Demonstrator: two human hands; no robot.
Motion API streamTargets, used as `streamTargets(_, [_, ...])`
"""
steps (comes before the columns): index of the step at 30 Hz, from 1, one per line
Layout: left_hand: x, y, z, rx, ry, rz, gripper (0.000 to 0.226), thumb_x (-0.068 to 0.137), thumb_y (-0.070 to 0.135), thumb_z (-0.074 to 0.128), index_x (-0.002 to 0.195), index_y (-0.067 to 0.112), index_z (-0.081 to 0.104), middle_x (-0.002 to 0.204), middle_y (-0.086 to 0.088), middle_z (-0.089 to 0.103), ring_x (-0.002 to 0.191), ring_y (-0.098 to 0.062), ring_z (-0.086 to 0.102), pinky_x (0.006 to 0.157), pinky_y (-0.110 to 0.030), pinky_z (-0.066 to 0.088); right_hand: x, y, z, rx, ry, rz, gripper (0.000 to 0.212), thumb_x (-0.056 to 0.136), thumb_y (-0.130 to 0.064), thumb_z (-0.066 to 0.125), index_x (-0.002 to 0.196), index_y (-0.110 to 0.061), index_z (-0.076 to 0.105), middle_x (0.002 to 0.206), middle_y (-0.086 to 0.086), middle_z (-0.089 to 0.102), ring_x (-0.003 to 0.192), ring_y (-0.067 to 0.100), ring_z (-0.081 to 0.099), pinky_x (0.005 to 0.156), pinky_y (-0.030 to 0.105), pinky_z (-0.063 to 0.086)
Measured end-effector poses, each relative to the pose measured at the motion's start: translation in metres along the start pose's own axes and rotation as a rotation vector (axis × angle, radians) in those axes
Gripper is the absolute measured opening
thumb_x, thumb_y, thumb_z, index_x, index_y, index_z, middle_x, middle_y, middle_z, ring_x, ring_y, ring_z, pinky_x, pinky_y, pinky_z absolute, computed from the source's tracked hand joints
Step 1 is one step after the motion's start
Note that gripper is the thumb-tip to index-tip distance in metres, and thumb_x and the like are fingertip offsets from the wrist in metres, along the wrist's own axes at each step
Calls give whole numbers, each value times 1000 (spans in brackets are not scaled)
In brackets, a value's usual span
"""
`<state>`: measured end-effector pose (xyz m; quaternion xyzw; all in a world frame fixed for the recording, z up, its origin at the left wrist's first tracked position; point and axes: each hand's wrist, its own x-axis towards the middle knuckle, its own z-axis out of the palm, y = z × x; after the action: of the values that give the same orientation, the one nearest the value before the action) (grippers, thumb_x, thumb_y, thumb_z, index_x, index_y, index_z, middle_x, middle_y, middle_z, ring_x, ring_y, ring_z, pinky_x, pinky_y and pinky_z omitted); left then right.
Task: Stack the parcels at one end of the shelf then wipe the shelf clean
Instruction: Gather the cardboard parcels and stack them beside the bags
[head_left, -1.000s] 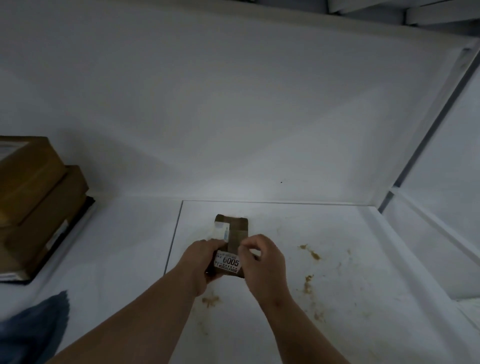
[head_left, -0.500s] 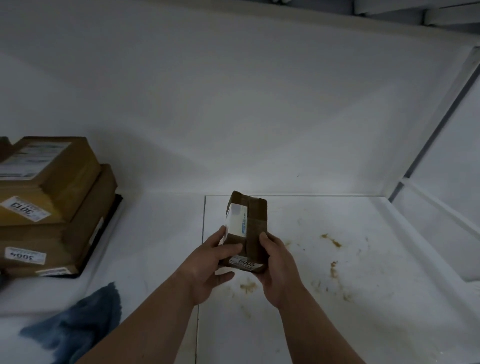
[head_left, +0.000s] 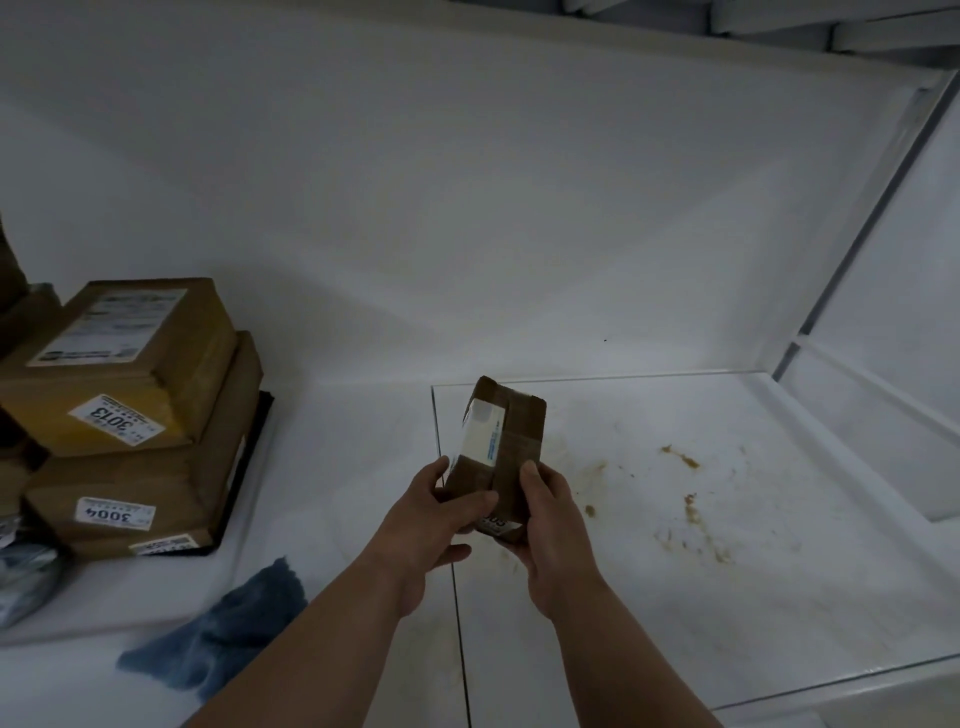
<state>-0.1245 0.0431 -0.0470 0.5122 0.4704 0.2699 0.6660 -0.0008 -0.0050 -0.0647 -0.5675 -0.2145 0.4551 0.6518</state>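
Note:
A small brown parcel (head_left: 511, 436) with a white label hangs tilted above the white shelf (head_left: 675, 623). My left hand (head_left: 431, 514) grips its left side and my right hand (head_left: 550, 525) grips its right side. At the left end stands a stack of brown parcels: the top one (head_left: 130, 364) is labelled 3013, the one under it (head_left: 156, 499) 3004, and they rest on a flat black item (head_left: 249, 467). A blue cloth (head_left: 228, 634) lies crumpled on the shelf in front of the stack. Brown stains (head_left: 685, 499) mark the right part of the shelf.
More parcels (head_left: 15, 312) and a grey plastic bag (head_left: 26, 577) sit at the far left edge. A white back wall (head_left: 467, 234) and a metal upright (head_left: 857, 260) at the right bound the shelf. A seam (head_left: 457, 597) divides the two shelf panels.
Both hands have lifted the small parcel off the stained shelf and tipped it up. The view has swung left, so more of the stack and the blue cloth shows.

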Motion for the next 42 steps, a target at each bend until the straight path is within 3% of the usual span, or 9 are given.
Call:
streamTargets(9, [-14, -3, 6, -56, 57, 11, 57, 88, 2, 55, 140, 22, 41, 125, -10, 57, 106, -25, 61, 92, -40, 55, -22, 4, 3, -89, -36, -62, 36, 98, -36, 53, 133, -36, 43, 115, 3, 68, 101, 18, 68, 88, 39, 58])
streamTargets(18, [-43, -12, 32, -90, 111, 20, 47, 92, -2, 46, 132, 22, 48, 116, -6, 61, 105, -24, 62, 91, -39, 56, -38, -5, -24, -96, -36, 2, 36, 100, -33, 52, 134, -34, 41, 111, 2, 67, 99, 21, 68, 80, 37, 61])
streamTargets(22, [-53, -19, 43, -90, 110, -9, 42, 93, 6, 50, 130, 25, 52, 114, -4, 64, 104, -22, 64, 90, -38, 56, -44, -4, -38, -84, -2, 69, 34, 100, -36, 50, 133, -31, 42, 109, 1, 68, 97, 23, 69, 80, 41, 61])
streamTargets(27, [-66, -24, 50, -131, 120, -49, 22, 97, 34, 54, 116, 27, 60, 101, -2, 70, 100, -20, 66, 94, -41, 53, -51, -4, -52, 10, 28, 196, 36, 98, -42, 53, 123, -18, 51, 110, 10, 68, 97, 30, 69, 77, 44, 61])
streamTargets(32, [-73, -28, 39, -143, 168, -63, 35, 100, 46, 41, 108, 21, 65, 101, -4, 71, 98, -23, 67, 89, -39, 55, -62, -3, -47, 63, 3, 310, 36, 96, -43, 54, 111, -11, 65, 104, 19, 70, 92, 33, 68, 64, 35, 58])
streamTargets(36, [-73, -24, 25, -178, 200, -83, 37, 101, 45, 40, 104, 20, 66, 100, -5, 71, 98, -24, 66, 89, -39, 55, -64, -1, -37, 21, -12, 314, 37, 92, -43, 59, 111, -12, 66, 107, 19, 69, 93, 32, 66, 64, 34, 55])
streamTargets(40, [-72, -25, 6, -191, 206, -89, 33, 96, 49, 49, 106, 22, 65, 101, -5, 70, 100, -22, 65, 92, -41, 54, -60, 8, -23, 33, -25, 246, 30, 95, -22, 56, 124, -18, 57, 115, 14, 66, 103, 32, 65, 76, 38, 57])
streamTargets(42, [-73, -26, -9, -169, 190, -73, 24, 95, 43, 55, 109, 24, 62, 107, -5, 68, 103, -21, 63, 95, -43, 52, -60, 14, -11, 53, -58, 232, 41, 91, -4, 53, 129, -20, 50, 116, 15, 65, 107, 34, 63, 86, 45, 57])
